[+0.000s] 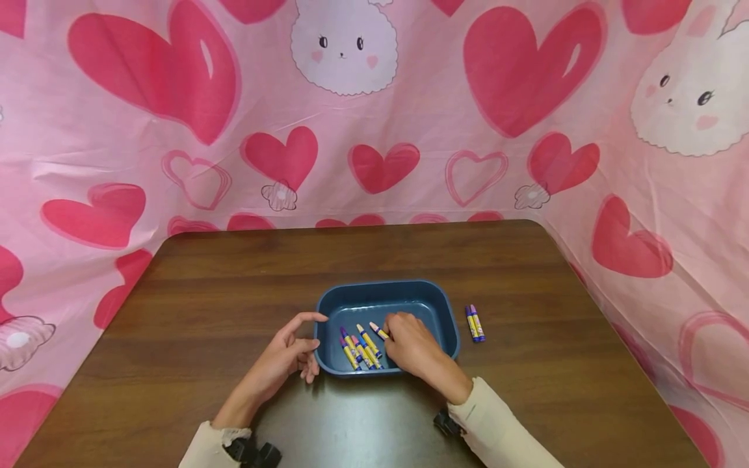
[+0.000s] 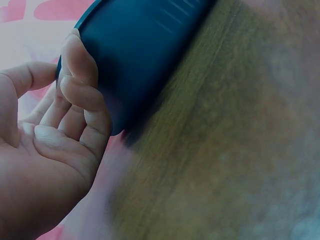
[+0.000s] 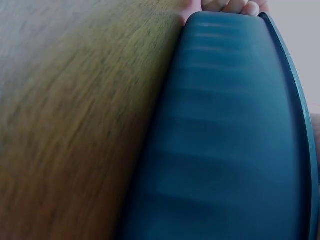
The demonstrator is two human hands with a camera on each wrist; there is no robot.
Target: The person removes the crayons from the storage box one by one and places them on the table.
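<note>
A dark blue plastic tray (image 1: 383, 284) stands on the wooden table. My left hand (image 1: 287, 354) holds the tray's left rim, index finger reaching over the edge and thumb against it. In the left wrist view, the fingers of that hand (image 2: 75, 115) bend at the tray wall (image 2: 135, 55). My right hand (image 1: 412, 341) reaches inside over the front wall and pinches a pale-tipped crayon (image 1: 379, 330); its fingertips are partly hidden. Several yellow-wrapped crayons (image 1: 359, 351) lie in a loose cluster in the tray's left half. The right wrist view shows mainly the tray's outer front wall (image 3: 225, 135).
Two more crayons (image 1: 475, 324), purple and pink-tipped, lie side by side on the table (image 1: 246, 273) just right of the tray. A pink cloth with hearts and bunny faces (image 1: 380, 117) hangs behind the table and along its sides.
</note>
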